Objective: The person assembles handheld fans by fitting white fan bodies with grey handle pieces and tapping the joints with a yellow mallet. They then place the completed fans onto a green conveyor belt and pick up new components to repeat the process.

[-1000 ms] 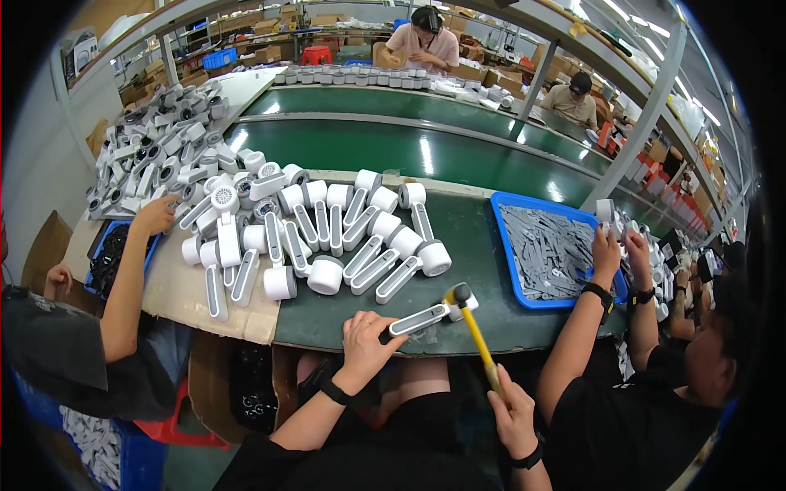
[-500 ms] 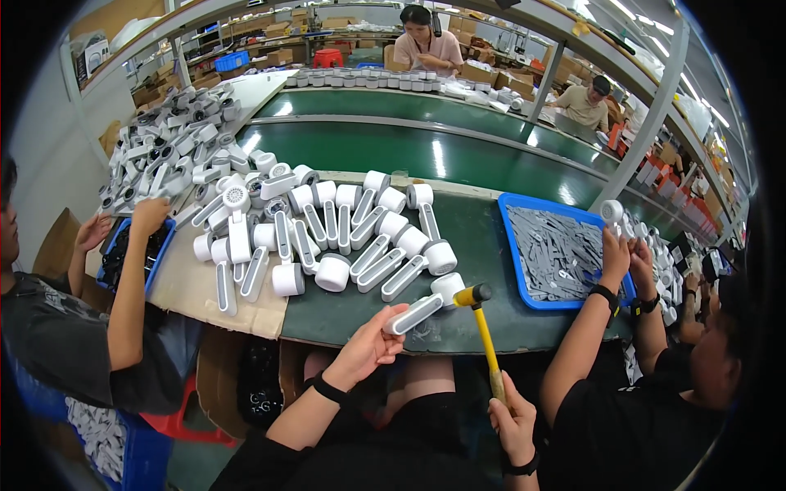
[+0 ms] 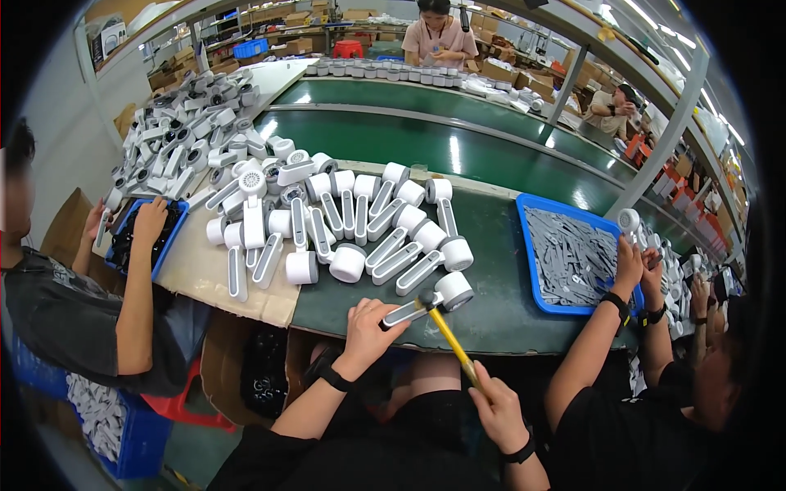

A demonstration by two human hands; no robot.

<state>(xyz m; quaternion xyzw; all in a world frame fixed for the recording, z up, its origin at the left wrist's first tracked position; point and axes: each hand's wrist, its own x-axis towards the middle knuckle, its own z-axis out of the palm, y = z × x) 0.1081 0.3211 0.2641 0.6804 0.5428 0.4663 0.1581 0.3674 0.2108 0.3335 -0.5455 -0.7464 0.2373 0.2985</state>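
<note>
My left hand (image 3: 370, 331) is closed around the handle end of a white handheld device (image 3: 453, 291), which has a round head and a grey strip along its handle. The device lies at the near edge of the bench, its head pointing away to the right. In my right hand (image 3: 501, 412) is a small hammer (image 3: 450, 338) with a yellow handle. The hammer's dark head is over the device's handle, close to the round head, and seems to touch it. Just beyond, several similar white devices (image 3: 347, 262) lie in rows.
A blue tray (image 3: 536, 278) of grey strips stands to the right, beside a co-worker's hands. At left, another person reaches into a blue tray (image 3: 168, 239) of black parts. A heap of devices (image 3: 184, 131) lies behind it. A green conveyor (image 3: 393, 146) runs along the back.
The hammer head has swung left from beside the device's round head onto its handle. My left fingers have closed over the handle end. The whole view has shifted slightly.
</note>
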